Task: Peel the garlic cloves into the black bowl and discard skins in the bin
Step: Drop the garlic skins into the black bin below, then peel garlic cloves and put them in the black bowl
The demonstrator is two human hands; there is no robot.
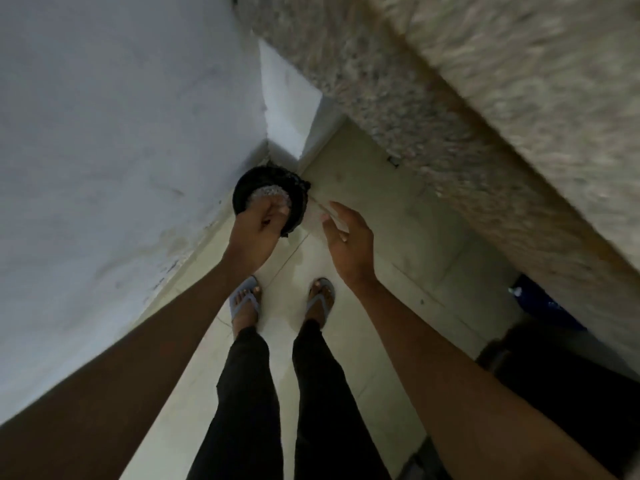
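Down at eleven o'clock from my feet, my left hand [258,220] hangs curled over the bin [266,199], seemingly dropping skins, right hand [348,240] open, so discarding looks underway.

- Speckled granite counter [450,81] across the upper right, blurred.
- Pale wall [104,133] on the left.
- Light floor tiles [398,220] below.
- Blue flip-flops [242,303], black trousers [249,393].
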